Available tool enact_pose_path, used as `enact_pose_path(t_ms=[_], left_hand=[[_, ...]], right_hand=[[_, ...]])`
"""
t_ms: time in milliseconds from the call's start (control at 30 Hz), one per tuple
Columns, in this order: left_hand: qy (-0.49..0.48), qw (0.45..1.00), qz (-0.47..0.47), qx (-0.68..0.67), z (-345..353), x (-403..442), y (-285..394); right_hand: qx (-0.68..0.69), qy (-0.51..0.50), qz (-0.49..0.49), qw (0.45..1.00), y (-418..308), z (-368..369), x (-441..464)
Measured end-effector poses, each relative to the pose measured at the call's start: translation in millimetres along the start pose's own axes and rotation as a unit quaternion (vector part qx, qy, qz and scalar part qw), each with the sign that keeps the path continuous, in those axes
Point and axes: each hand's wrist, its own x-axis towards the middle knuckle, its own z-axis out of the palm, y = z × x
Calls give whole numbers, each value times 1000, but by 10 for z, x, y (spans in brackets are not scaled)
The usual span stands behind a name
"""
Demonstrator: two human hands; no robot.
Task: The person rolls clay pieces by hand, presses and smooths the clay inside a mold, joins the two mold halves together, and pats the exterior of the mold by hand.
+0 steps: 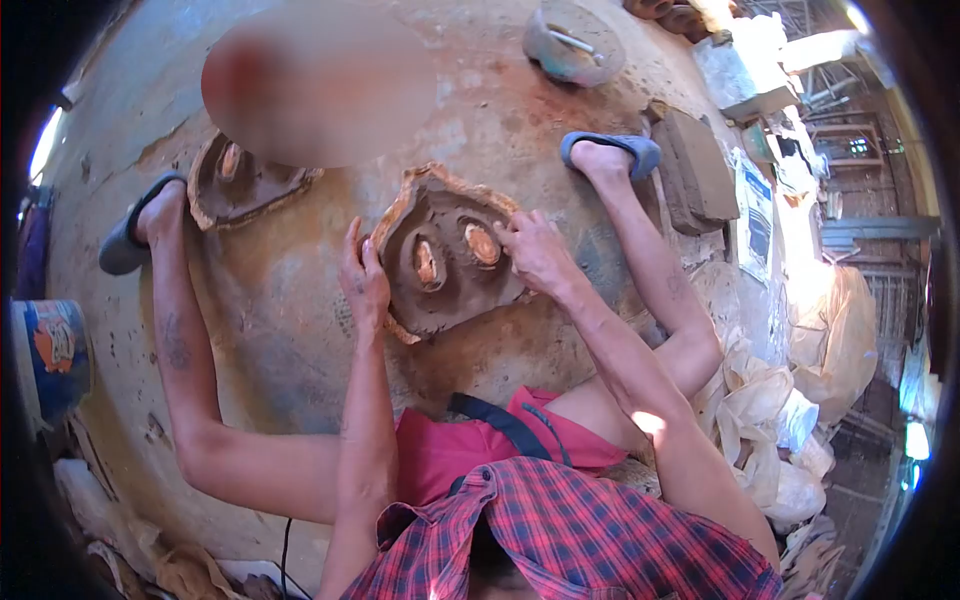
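Mold (465,185) lined with dark clay (440,312) sits just off center toward 11 o'clock, left hand (366,280) loose-fingered against its 9 o'clock edge, right hand (538,252) curled at 3, fingertips partly hidden so can't tell if it's pinching, and a blur (320,85) swallows part of the second mold (255,206) at 10.

From where I stand, the floor (270,290) is brown and blotchy — a clay-lined mould (448,240) lies on it, a second mould (245,195) farther off, then a basin (543,62), a grey-brown block (697,155) and — leftmost — a blue bucket (62,375).
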Motion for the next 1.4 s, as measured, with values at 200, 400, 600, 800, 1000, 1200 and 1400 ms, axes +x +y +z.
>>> enact_pose_path(t_ms=[200,400,600,800,1000,1200,1400], left_hand=[[6,1000,-12,-27,-16,-49,26],[4,1000,-6,-22,22,4,62],[13,999,2,-49,51,-2,34],[7,999,-12,-47,11,3,-43],[1,999,-25,-40,-5,-15,61],[6,999,-13,-34,1,-3,33],[2,1000,-9,-27,10,0,8]], right_hand=[[94,11,31,995,-60,209,-145],[100,21,26,994,-18,110,-146],[93,28,79,992,-154,95,-310],[118,67,164,977,-389,165,-485],[78,106,213,968,-652,243,-602],[111,42,236,965,-753,242,-620],[91,8,224,970,-756,163,-651]])
